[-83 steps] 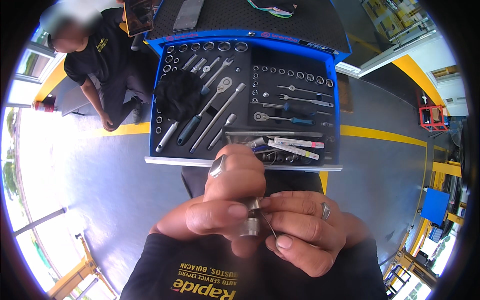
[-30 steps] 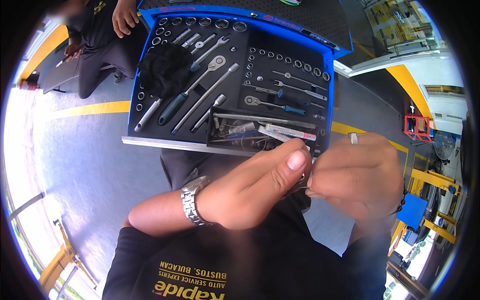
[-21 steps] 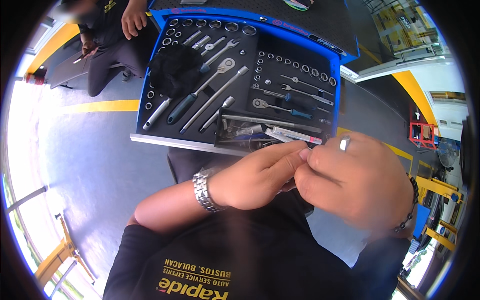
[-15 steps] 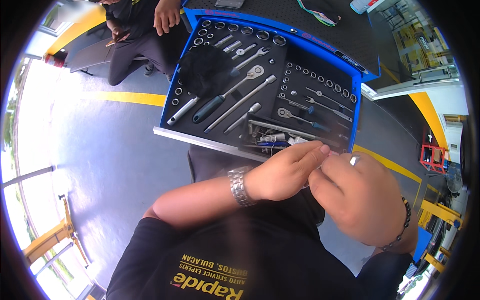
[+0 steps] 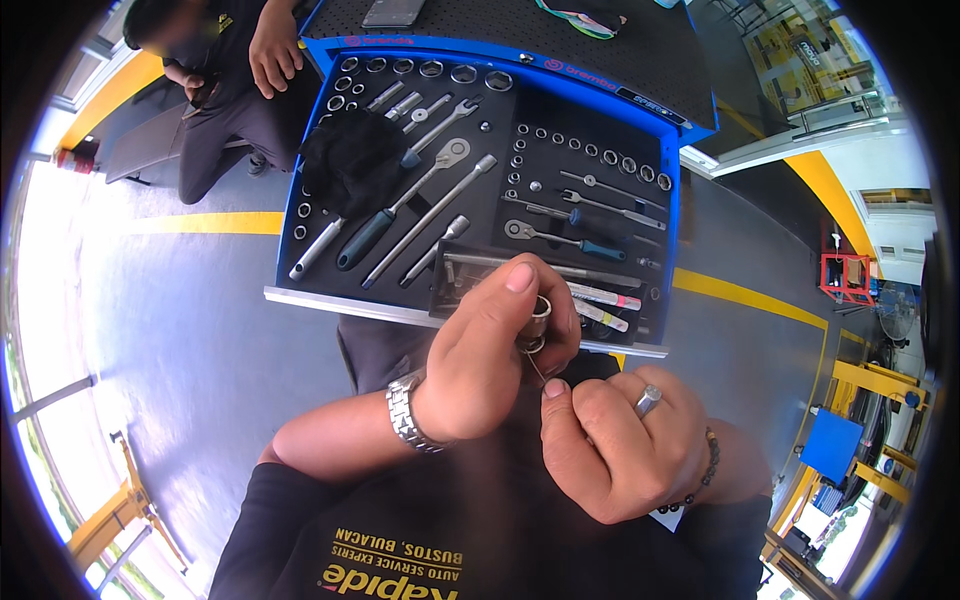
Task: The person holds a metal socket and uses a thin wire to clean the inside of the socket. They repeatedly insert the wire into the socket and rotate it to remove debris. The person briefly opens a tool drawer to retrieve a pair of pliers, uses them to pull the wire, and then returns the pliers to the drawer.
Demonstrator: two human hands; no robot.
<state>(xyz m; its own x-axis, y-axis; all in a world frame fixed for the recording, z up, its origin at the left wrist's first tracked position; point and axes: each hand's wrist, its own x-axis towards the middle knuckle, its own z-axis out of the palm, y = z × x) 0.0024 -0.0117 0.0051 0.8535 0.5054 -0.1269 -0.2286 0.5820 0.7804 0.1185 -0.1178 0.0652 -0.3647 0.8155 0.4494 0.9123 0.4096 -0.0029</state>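
A small metal socket (image 5: 538, 318) sits in my left hand (image 5: 480, 340), whose thumb and fingers are closed round it. From it hangs a thin wire (image 5: 534, 365) with a small loop at the top. My right hand (image 5: 620, 445) pinches the wire's lower end between thumb and forefinger, just below and right of the left. Behind both hands is an open blue tool drawer (image 5: 672, 240) with a dark insert. A shallow tray (image 5: 440, 285) at its front edge holds paint-marker-like pens (image 5: 603, 295), partly hidden by my left hand.
Sockets, ratchets (image 5: 455, 152) and bars lie in the insert, with a black cloth-like bundle (image 5: 350, 160) at its left. On the cabinet top (image 5: 470, 25) are a phone (image 5: 394, 11) and a lanyard (image 5: 580, 18). Another person (image 5: 230, 110) sits at the far left, one hand near the cabinet.
My hands have drawn apart and shifted left, the right one lower. The socket and wire now show between them. The view has swung, so the drawer appears further left.
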